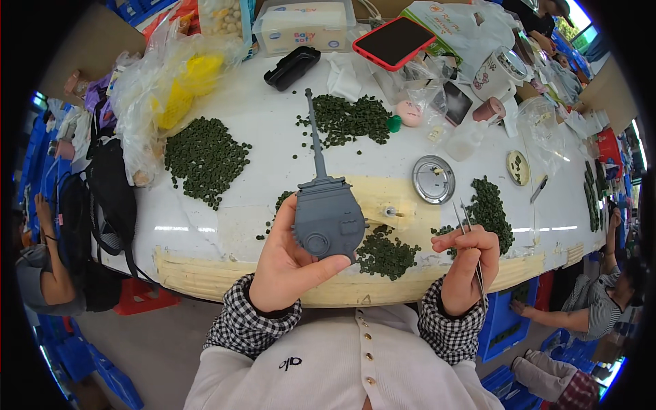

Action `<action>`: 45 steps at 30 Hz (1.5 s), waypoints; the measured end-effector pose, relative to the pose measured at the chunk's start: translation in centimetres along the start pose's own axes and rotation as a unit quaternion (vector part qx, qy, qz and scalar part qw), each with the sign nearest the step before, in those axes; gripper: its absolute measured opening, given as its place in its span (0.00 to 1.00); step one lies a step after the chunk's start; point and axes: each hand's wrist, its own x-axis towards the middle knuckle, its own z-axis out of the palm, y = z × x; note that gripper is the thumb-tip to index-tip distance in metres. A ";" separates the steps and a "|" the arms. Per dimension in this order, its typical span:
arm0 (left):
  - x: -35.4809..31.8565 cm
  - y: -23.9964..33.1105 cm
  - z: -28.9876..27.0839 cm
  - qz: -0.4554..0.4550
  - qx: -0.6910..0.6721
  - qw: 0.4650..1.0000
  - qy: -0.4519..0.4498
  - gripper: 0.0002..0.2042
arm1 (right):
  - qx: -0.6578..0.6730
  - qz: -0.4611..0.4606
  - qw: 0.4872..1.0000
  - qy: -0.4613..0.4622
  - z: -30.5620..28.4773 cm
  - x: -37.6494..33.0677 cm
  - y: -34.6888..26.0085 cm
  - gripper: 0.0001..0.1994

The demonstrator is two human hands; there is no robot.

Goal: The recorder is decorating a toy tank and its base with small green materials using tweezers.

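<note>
Left hand (pixel 283 273) clasped grey turret (pixel 329 220); right hand (pixel 468 266) pinched tweezers (pixel 467 219).
Left thumb (pixel 326 269) lay along turret's near edge, fingers (pixel 284 217) mostly hidden; tweezers tilted, tips far.

- Left hand (pixel 283 273): most fingers hidden behind the grey plastic tank-turret model (pixel 329 219), whose underside is out of sight.
- Slim silver metal tweezers (pixel 467 217): partly covered by the right hand (pixel 465 273).
- Small dark green plastic pieces (pixel 208 157): too small to tell their exact shape.
- Bright yellow item (pixel 176 106): veiled by crumpled clear plastic film (pixel 137 102).
- Person in a grey top (pixel 58 280): head lost at the dark left rim.
</note>
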 end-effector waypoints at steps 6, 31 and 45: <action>0.0 0.8 0.7 -0.037 -0.011 0.999 0.024 0.38 | -0.070 -0.008 0.993 0.100 -2.5 1.3 0.7 0.20; 1.5 -0.4 0.9 -0.013 0.025 0.998 0.052 0.41 | -0.276 0.052 0.958 -0.054 -4.8 5.4 5.3 0.07; 1.3 -0.5 1.0 -0.006 0.038 0.997 0.062 0.40 | -0.262 0.072 0.961 -0.043 -4.7 5.6 6.0 0.06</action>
